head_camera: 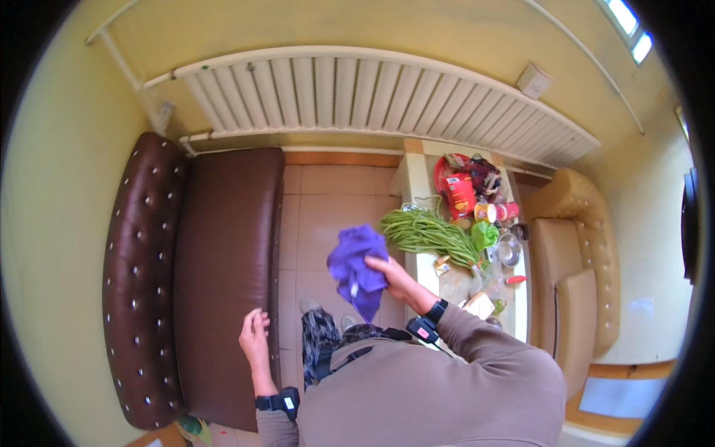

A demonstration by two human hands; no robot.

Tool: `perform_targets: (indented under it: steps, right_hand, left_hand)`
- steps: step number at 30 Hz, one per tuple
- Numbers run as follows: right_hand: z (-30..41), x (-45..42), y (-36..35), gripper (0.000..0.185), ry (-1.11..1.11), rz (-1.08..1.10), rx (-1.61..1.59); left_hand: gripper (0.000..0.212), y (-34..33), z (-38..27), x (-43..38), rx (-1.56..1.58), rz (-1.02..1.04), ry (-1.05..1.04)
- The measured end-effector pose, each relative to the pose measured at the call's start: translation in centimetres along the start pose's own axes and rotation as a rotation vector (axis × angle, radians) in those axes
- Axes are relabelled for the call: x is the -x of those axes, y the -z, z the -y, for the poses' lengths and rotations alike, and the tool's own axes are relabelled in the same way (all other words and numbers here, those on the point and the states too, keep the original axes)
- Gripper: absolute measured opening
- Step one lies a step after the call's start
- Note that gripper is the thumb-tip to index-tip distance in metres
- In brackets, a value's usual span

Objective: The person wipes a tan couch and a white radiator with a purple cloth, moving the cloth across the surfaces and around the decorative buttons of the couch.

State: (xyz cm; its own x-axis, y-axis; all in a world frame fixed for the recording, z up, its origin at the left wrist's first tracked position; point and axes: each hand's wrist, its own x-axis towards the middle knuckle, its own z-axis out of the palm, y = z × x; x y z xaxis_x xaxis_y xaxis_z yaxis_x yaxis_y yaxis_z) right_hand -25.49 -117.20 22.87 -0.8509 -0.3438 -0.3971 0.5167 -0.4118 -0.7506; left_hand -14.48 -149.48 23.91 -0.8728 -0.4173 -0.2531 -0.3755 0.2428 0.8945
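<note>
A crumpled purple cloth is gripped in my right hand, held up over the tiled floor between the sofa and the table. Its lower corner hangs down in a point near my legs. My left hand holds nothing; its fingers are bent, and it is over the front edge of the dark brown sofa seat. On the table to my right, the nearest thing to the cloth is a large bundle of long green beans.
The table also bears a red snack packet, a green plastic bag, a metal bowl and a red-capped item. A white radiator runs along the wall ahead. Beyond the table stands a tan sofa.
</note>
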Motion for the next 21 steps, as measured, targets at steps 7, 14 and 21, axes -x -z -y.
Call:
perform_targets:
  steps: [7,14,21]
  right_hand:
    - [12.1,-12.9,4.6,0.042,0.403,-0.353,-0.290]
    - [24.6,-20.8,13.2,0.054,0.696,-0.731,0.113]
    - [37.9,-34.3,13.0,0.033,0.891,-0.845,0.966]
  left_hand:
    - [0.030,-2.9,5.7,-11.8,0.133,0.070,0.242]
    - [0.030,-6.8,-5.0,-30.1,0.029,0.208,0.078]
    - [0.029,-8.9,-13.3,-41.5,-0.092,0.219,-0.029]
